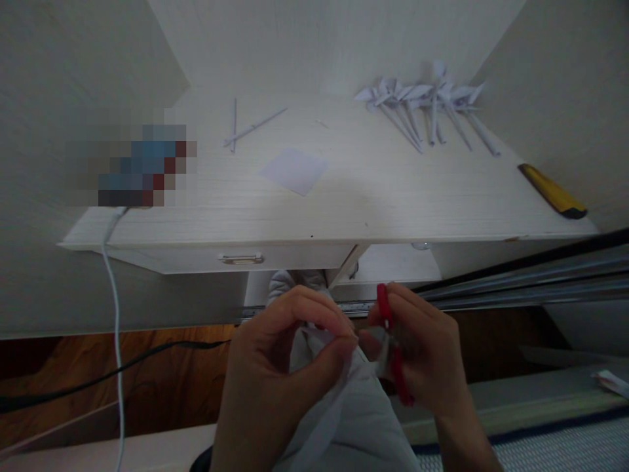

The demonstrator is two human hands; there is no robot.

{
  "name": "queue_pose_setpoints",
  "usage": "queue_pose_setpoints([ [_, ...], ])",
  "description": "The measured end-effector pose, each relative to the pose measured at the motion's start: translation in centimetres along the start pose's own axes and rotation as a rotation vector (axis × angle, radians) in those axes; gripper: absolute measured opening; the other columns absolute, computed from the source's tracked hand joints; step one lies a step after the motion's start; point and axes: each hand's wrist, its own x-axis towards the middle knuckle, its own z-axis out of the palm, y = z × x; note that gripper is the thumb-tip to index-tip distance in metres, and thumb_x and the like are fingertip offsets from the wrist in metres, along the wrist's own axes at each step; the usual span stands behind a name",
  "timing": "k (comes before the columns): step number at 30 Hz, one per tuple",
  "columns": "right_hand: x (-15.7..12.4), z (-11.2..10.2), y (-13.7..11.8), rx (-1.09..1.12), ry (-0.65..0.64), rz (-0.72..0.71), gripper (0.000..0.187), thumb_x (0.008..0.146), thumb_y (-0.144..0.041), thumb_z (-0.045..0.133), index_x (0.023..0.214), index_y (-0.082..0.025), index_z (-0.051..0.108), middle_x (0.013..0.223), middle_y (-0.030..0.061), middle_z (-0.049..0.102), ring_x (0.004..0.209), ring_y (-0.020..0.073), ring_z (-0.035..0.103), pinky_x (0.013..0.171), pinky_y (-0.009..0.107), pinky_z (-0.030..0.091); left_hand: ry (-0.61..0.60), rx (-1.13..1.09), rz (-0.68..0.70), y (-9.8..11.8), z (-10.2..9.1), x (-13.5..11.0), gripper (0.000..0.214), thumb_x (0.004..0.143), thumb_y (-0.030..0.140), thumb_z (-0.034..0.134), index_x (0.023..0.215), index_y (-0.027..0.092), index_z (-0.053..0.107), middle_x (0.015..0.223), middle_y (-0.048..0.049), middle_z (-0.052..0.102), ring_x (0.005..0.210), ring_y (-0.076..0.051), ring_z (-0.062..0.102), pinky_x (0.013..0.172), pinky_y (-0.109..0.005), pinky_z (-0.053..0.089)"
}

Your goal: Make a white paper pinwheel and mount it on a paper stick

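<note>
My left hand [295,367] is closed, thumb and fingertips pinching thin white paper [322,429] that hangs down over my lap. In my right hand [427,354] is a pair of scissors with red handles [382,303], the fingers wrapped around them. The two hands are close together in front of the desk's edge. The scissors' blades are partly hidden and blurred, so I cannot tell whether they touch the paper. Beyond the hands, a square sheet of paper [295,172] lies flat on the white desktop [236,210].
Two thin rolled paper sticks [260,124] lie crossed at the back left. Several folded paper pinwheels on sticks [432,98] are grouped at the back right. A yellow and black utility knife [553,190] lies at the right. A white cable [116,314] hangs from a pixelated object.
</note>
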Motion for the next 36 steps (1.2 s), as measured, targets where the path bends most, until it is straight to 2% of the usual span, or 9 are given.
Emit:
queue_pose_setpoints([
  [6, -0.2, -0.4, 0.4, 0.18, 0.014, 0.138, 0.017, 0.075, -0.014, 0.065, 0.071, -0.02, 0.05, 0.068, -0.0033, 0.048, 0.058, 0.0109, 0.046, 0.05, 0.022, 0.033, -0.02, -0.06, -0.074, -0.2, -0.3, -0.5, 0.02, 0.077, 0.007, 0.07, 0.072, 0.027, 0.07, 0.077, 0.0083, 0.073, 0.071, -0.008, 0.066, 0.066, -0.016, 0.051],
  [10, -0.3, -0.2, 0.3, 0.406, -0.007, 0.202, 0.026, 0.086, -0.043, 0.066, 0.074, -0.022, 0.056, 0.07, -0.0028, 0.052, 0.061, 0.0124, 0.048, 0.054, 0.024, 0.036, 0.035, 0.128, -0.077, -0.2, 0.1, -0.7, 0.019, 0.078, 0.01, 0.07, 0.072, 0.029, 0.07, 0.073, 0.0096, 0.073, 0.068, -0.008, 0.066, 0.065, -0.016, 0.048],
  [13, -0.5, 0.0, 0.1, 0.671, -0.026, 0.294, 0.039, 0.082, -0.061, 0.064, 0.077, -0.023, 0.061, 0.073, -0.0024, 0.054, 0.061, 0.0131, 0.046, 0.054, 0.026, 0.034, 0.12, 0.334, -0.018, -0.4, 0.4, -0.6, 0.022, 0.075, 0.007, 0.07, 0.072, 0.029, 0.071, 0.07, 0.0103, 0.072, 0.067, -0.008, 0.065, 0.063, -0.016, 0.046],
  [16, -0.5, 0.2, -0.4, 0.773, -0.04, 0.381, 0.05, 0.07, -0.071, 0.067, 0.075, -0.022, 0.061, 0.072, -0.0021, 0.052, 0.063, 0.0142, 0.043, 0.056, 0.029, 0.032, 0.149, 0.406, 0.02, -0.6, 0.7, -0.3, 0.022, 0.072, 0.006, 0.072, 0.07, 0.028, 0.07, 0.067, 0.0107, 0.071, 0.063, -0.008, 0.064, 0.06, -0.016, 0.046],
  [19, -0.2, 0.2, -0.9, 0.775, -0.027, 0.41, 0.051, 0.062, -0.068, 0.076, 0.075, -0.022, 0.056, 0.073, -0.0029, 0.05, 0.066, 0.0148, 0.043, 0.059, 0.03, 0.031, 0.142, 0.394, 0.044, -0.7, 0.7, -0.2, 0.023, 0.07, 0.005, 0.072, 0.072, 0.028, 0.069, 0.067, 0.011, 0.071, 0.062, -0.008, 0.064, 0.059, -0.015, 0.048],
  [23, 0.2, 0.1, -1.5, 0.773, -0.053, 0.415, 0.046, 0.063, -0.047, 0.087, 0.075, -0.023, 0.05, 0.077, -0.0037, 0.049, 0.07, 0.0148, 0.044, 0.062, 0.029, 0.033, 0.121, 0.341, 0.031, -1.0, 0.6, -0.3, 0.023, 0.071, 0.006, 0.072, 0.077, 0.027, 0.069, 0.069, 0.0102, 0.072, 0.063, -0.008, 0.065, 0.059, -0.015, 0.049],
  [30, -0.8, 0.1, 0.3, 0.863, -0.008, 0.372, 0.042, 0.076, -0.062, 0.069, 0.087, -0.023, 0.058, 0.075, -0.0009, 0.051, 0.063, 0.0156, 0.042, 0.055, 0.029, 0.033, 0.056, 0.144, -0.061, -0.4, 0.4, -0.4, 0.022, 0.07, 0.004, 0.074, 0.072, 0.026, 0.069, 0.068, 0.0088, 0.071, 0.063, -0.007, 0.065, 0.059, -0.013, 0.05],
  [33, -1.1, 0.0, 0.6, 0.781, -0.047, 0.33, 0.035, 0.079, -0.056, 0.07, 0.082, -0.023, 0.06, 0.076, 0.0001, 0.053, 0.066, 0.0165, 0.045, 0.057, 0.029, 0.035, 0.02, 0.05, -0.112, -0.1, 0.3, -0.4, 0.021, 0.072, 0.004, 0.073, 0.07, 0.025, 0.069, 0.066, 0.0079, 0.071, 0.064, -0.009, 0.066, 0.061, -0.015, 0.052],
  [36, -0.6, -0.3, -0.1, 0.759, -0.08, 0.327, 0.024, 0.08, -0.043, 0.073, 0.078, -0.022, 0.061, 0.074, -0.0004, 0.052, 0.067, 0.0165, 0.047, 0.06, 0.03, 0.037, 0.015, 0.052, -0.129, -0.2, 0.3, -0.3, 0.019, 0.072, 0.007, 0.074, 0.07, 0.025, 0.07, 0.067, 0.0067, 0.071, 0.067, -0.011, 0.067, 0.064, -0.018, 0.054],
])
